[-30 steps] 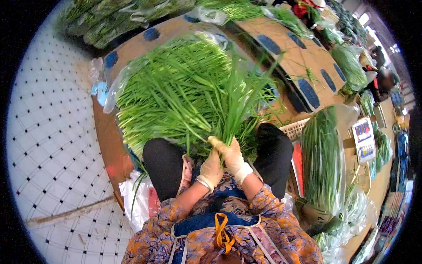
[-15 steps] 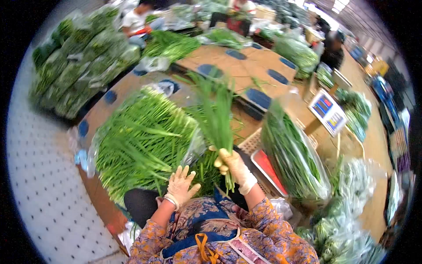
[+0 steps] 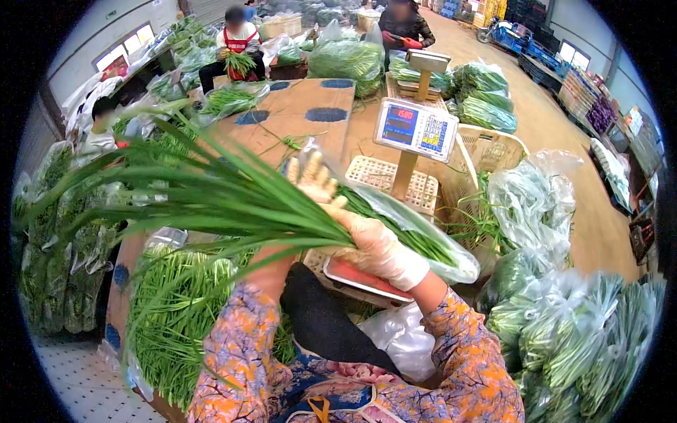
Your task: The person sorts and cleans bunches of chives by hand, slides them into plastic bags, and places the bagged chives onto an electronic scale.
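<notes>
A bunch of long-leaved garlic chives (image 3: pixel 247 190) is in my gloved right hand (image 3: pixel 374 243), fingers wrapped round the pale stem ends, leaves fanning out to the left. Behind the bunch, my gloved left hand (image 3: pixel 312 176) has its fingers stretched out at the mouth of a clear plastic bag (image 3: pixel 416 240) with more chives in it. The leaves hide part of this hand. That bag lies slantwise above a red-topped scale tray (image 3: pixel 374 278). A big pile of chives (image 3: pixel 183 317) spreads over the table to the left, below the held leaves.
A digital scale display (image 3: pixel 417 130) stands beyond the bag, beside a cream plastic crate (image 3: pixel 486 151). Bagged greens (image 3: pixel 564 331) are heaped at right, with more bags (image 3: pixel 63 247) at far left. Two people (image 3: pixel 236 49) (image 3: pixel 405 32) sit or stand across the cardboard-covered table (image 3: pixel 310 106).
My view has turned to the right. The chives in my right hand have swung from upright to lying leftward. My left hand has moved from above the pile to the bag's mouth.
</notes>
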### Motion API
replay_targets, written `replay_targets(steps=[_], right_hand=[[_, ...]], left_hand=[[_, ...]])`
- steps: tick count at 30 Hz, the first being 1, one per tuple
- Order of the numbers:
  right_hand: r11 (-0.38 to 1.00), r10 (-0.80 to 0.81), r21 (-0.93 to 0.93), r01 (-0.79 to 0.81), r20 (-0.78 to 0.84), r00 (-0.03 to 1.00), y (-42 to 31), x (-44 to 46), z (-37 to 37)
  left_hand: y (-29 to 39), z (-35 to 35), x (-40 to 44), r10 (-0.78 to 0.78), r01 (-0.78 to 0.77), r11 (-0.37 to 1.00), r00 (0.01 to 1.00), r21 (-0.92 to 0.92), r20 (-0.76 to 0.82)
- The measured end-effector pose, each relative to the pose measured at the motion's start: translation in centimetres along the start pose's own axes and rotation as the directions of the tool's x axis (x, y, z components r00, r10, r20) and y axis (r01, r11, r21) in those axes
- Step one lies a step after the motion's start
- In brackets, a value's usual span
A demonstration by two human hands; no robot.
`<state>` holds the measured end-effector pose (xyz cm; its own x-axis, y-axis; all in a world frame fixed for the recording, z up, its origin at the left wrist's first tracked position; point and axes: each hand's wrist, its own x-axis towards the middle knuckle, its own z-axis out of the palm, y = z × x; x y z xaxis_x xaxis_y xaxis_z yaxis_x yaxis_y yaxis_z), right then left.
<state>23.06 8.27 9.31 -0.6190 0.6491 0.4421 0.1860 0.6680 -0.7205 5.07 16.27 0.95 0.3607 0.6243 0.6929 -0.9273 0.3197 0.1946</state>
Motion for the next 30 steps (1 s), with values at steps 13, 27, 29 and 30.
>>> replay_targets(steps=[13,27,29,30], right_hand=[[0.613,0.347,-0.694,-0.377,-0.191,0.918,11.4,-9.3,-5.9],[0.948,0.199,-0.255,-0.192,0.001,0.980,6.5,-6.2,-2.6],[0.971,0.222,0.092,-0.220,-0.015,0.975,2.0,-3.4,3.4],[0.969,0.225,0.087,-0.231,0.076,0.971,0.2,-2.3,6.8]], left_hand=[[3.0,3.7,4.9,0.097,-0.030,-0.949,0.920,-0.315,-0.380],[-4.6,13.3,-13.7,0.356,0.389,-0.875,0.921,0.288,-0.160],[-4.7,15.0,-20.7,0.543,0.611,-0.692,0.791,0.385,-0.280],[-5.2,16.2,-24.2,0.650,0.729,-0.545,0.679,0.413,-0.341]])
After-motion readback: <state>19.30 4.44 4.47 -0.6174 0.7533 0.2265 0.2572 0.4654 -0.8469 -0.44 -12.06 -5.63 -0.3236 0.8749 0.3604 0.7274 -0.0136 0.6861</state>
